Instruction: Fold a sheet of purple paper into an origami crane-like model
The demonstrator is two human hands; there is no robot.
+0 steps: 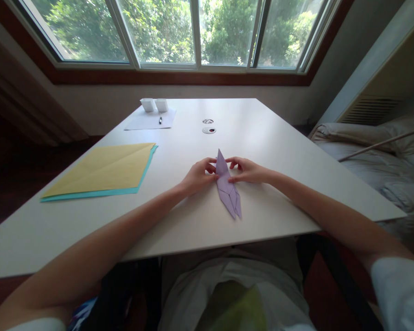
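A folded purple paper [225, 181] lies near the front of the white table, with one pointed end away from me and two narrow points toward me. My left hand [200, 175] pinches its left edge between thumb and fingers. From the other side, my right hand [245, 170] grips the right edge, its thumb on the paper about midway along. Creases cross the nearer half of the purple paper.
Yellow paper [103, 166] over turquoise paper [89, 194] lies at the left of the white table [262, 128]. Farther back are a white sheet [138, 122], two white containers [161, 105] and a small dark pen-like item [160, 120]. Two round fittings [209, 130] sit mid-table.
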